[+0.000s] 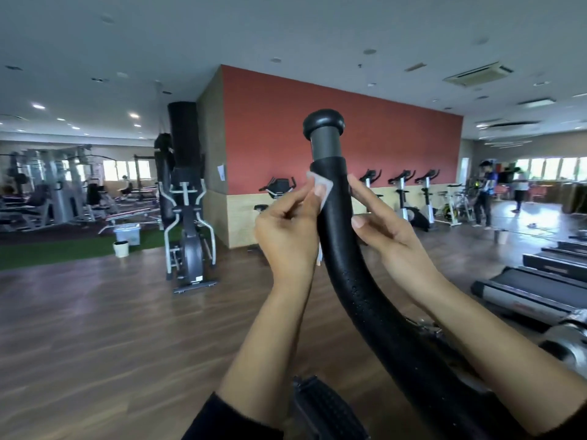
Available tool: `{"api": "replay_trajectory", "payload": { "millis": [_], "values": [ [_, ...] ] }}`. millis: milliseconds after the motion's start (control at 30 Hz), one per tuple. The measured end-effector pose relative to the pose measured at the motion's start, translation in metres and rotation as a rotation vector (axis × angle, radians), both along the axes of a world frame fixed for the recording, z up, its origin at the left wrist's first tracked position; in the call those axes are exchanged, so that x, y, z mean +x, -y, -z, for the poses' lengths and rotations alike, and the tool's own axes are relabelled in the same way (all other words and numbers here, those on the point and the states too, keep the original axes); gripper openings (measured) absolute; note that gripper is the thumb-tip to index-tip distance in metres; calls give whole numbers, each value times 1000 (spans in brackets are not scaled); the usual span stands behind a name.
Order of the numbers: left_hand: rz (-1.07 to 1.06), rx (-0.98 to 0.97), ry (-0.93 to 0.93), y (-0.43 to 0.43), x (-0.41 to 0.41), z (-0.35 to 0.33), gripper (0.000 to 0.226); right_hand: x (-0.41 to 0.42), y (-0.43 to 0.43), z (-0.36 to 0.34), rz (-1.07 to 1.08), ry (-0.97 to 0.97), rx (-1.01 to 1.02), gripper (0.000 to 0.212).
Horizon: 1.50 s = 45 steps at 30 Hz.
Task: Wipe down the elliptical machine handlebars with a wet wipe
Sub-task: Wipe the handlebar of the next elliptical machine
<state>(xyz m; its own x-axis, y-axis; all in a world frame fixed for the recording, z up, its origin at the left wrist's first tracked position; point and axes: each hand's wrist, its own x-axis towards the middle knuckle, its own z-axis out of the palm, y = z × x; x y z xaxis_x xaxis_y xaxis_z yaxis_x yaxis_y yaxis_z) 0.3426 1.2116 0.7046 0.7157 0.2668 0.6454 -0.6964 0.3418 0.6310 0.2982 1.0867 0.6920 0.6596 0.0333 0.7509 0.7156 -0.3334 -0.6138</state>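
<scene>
The handlebar (341,249) rises through the middle of the view as a thick black curved tube, its foam grip dotted with small pits and faintly shiny along the bend. Above the foam a short smooth grey section leads to a rounded black end cap (323,122). Lower down the bar sweeps toward the bottom right, where it meets metal fittings that are partly hidden by the forearm.

A small white wet wipe (320,187), folded and slightly translucent, is pressed against the left side of the foam just below the grey section. The left hand (287,230) pinches it between thumb and fingertips, fingers curled in around the wipe. The right hand (381,230) sits on the opposite side of the bar, thumb and fingers loosely bent and touching the foam, not wrapped fully around it. A dark sleeve (235,420) shows at the left wrist end.

Beyond, a wood-plank floor (111,328) stretches across the gym, with a strip of green turf at the left. Another elliptical machine (187,230) stands by a pillar, a red wall (349,131) backs a row of exercise bikes (409,198), and treadmills (540,290) line the right edge. A person (484,195) stands far right near bright windows
</scene>
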Motion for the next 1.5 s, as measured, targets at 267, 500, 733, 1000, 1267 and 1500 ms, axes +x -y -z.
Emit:
{"api": "replay_trajectory", "payload": {
  "millis": [267, 500, 733, 1000, 1267, 1500],
  "values": [
    [65, 4, 4, -1, -5, 22, 17, -8, -2, -2, 50, -29, -25, 54],
    [107, -41, -11, 1, -1, 10, 16, -18, -4, 3, 31, -57, -3, 57],
    [131, -43, -82, -1, -33, 68, 21, -18, 10, 10, -9, -150, 17, 63],
    [-5, 7, -22, 0, -48, 73, 22, -29, 16, 23, -32, -217, -13, 69],
    [-136, 71, 1, 0, -46, 67, 21, -42, 13, 29, -37, -260, 12, 63],
    [-113, 98, -34, -4, -58, 67, 19, -40, 13, 31, -58, -279, 75, 65]
  ]
}}
